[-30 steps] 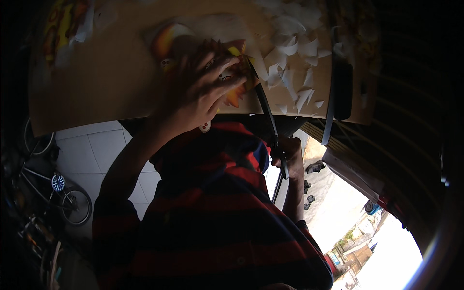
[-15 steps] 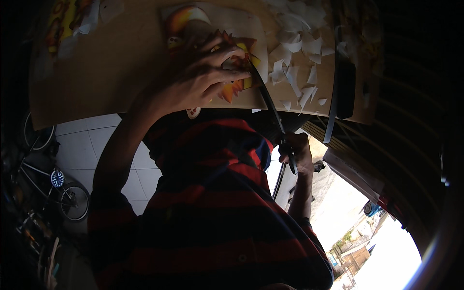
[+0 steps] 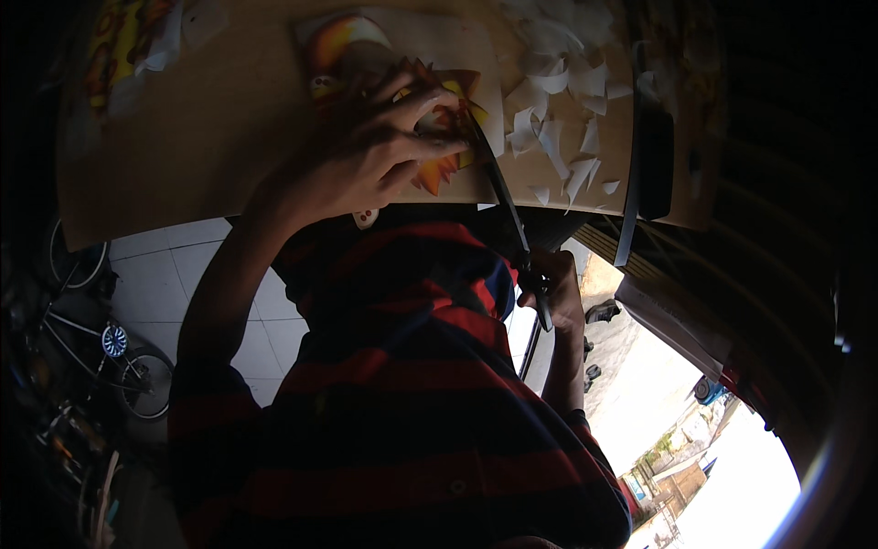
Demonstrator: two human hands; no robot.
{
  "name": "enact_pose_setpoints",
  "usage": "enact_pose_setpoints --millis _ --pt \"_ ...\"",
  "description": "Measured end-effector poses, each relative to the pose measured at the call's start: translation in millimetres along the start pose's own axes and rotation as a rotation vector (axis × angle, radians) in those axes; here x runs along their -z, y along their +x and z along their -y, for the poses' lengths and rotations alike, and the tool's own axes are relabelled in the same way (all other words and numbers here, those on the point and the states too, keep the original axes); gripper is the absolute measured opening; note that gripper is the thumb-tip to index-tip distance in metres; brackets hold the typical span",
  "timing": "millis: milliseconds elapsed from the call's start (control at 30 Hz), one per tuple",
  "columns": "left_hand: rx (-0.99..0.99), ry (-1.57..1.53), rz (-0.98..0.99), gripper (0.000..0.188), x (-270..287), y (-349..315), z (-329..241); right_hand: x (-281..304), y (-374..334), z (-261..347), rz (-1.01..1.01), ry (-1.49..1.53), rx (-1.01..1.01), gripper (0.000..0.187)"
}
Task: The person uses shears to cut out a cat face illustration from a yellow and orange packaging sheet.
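Observation:
My left hand (image 3: pixel 375 151) lies over a colourful printed cutout (image 3: pixel 440 174) with jagged orange and yellow edges. Its fingers are spread and bent, the fingertips on the print near its right side. In my right hand (image 3: pixel 556 288), low beyond the table's near edge, is the end of a long thin dark tool (image 3: pixel 503 192); the fingers are closed round it. The tool slants up and left, its far end meeting the print by my left fingertips. Whether it is a blade or something else I cannot tell. A pale sheet with an orange print (image 3: pixel 347 35) lies under and behind the left hand.
White paper scraps (image 3: pixel 553 137) litter the brown tabletop (image 3: pixel 183 165) on the right. Near them are a dark flat object (image 3: pixel 653 169) and a long strip (image 3: pixel 629 220). More yellow prints (image 3: pixel 110 64) lie far left. A bicycle (image 3: pixel 114 343) stands on the tiled floor (image 3: pixel 151 284).
My right hand and the near end of the tool have shifted slightly left. The left hand stays on the print, which has barely moved.

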State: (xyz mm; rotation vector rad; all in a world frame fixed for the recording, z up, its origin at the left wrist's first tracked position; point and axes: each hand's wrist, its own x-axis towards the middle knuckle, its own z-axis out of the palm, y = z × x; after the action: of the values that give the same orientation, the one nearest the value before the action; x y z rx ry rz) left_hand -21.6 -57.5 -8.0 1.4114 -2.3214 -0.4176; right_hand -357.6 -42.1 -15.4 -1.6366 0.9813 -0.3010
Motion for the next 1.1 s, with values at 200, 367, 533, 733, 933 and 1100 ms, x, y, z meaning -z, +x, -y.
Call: enact_pose_setpoints --millis 200,367,533,733,933,1100 --pt "0.006 0.001 0.04 0.048 2 1 -1 -1 -1 -10 -0.015 -0.052 0.033 0.065" --pt "-0.01 -0.023 0.03 0.044 0 2 2 6 3 3 0.011 -0.124 0.078 0.066" --pt "-0.034 -0.055 0.012 0.035 5 5 3 19 9 14 -0.011 -0.208 0.099 0.071" --pt "0.01 -0.393 -0.113 0.017 3 9 11 21 11 6 0.056 -0.148 0.022 0.077" --pt "0.054 -0.443 -0.142 0.023 7 15 12 16 13 -3 0.084 0.005 -0.021 0.058" --pt "0.026 -0.319 -0.102 0.034 2 16 10 7 13 -5 0.055 0.133 -0.065 0.058"
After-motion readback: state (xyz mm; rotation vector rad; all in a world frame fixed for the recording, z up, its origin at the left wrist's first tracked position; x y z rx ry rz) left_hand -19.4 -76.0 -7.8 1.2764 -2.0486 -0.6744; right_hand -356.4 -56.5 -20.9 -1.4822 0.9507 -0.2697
